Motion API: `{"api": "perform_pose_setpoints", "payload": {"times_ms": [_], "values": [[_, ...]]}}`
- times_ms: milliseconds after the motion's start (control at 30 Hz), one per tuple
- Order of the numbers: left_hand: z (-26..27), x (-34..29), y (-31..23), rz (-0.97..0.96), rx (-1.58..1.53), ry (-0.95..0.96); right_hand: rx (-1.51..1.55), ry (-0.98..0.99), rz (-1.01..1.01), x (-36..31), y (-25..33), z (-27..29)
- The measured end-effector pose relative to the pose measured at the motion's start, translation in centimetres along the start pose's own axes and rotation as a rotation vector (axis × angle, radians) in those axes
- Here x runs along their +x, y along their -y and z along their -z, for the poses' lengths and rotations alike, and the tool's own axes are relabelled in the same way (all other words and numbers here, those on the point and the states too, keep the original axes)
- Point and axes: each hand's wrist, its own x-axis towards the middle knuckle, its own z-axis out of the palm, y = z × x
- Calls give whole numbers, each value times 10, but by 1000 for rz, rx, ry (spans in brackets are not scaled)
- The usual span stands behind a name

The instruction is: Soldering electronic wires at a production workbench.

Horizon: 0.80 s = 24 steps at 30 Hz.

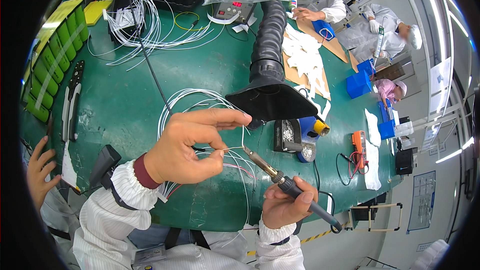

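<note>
My left hand point(187, 145) is closed, thumb and fingers pinching thin wire point(232, 148). A thin strand also rises toward its outstretched index finger; whether it is solder or cable I cannot tell. My right hand point(287, 204) grips a soldering iron point(287, 186) by its dark handle. The iron points up and left, its tip at the wire's end just right of my left fingers. Beneath my left hand lies a loose coil of white cables point(172, 105), some with red strands. The black hood of a fume extractor point(270, 97) hangs just beyond the iron.
Right of the hood stand a black soldering-iron holder point(287, 135) and a round tin point(306, 153). An orange multimeter point(358, 142) lies farther right. A cable bundle point(132, 22), soldering station point(233, 12) and green bin rack point(55, 52) occupy the far side. A co-worker's hand point(41, 170) shows at left.
</note>
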Motion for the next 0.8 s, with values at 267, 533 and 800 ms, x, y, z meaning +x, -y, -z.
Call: {"api": "perform_pose_setpoints", "payload": {"times_ms": [267, 533, 800], "values": [[1, 0, -1, 5, 11, 0, 14, 0, -11, 0, 1, 0], [0, 0, -1, 8, 35, -1, 16, 8, -4, 0, 0, 1], [0, 0, -1, 4, 34, 6, 20, 13, -9, -1, 1, 1]]}}
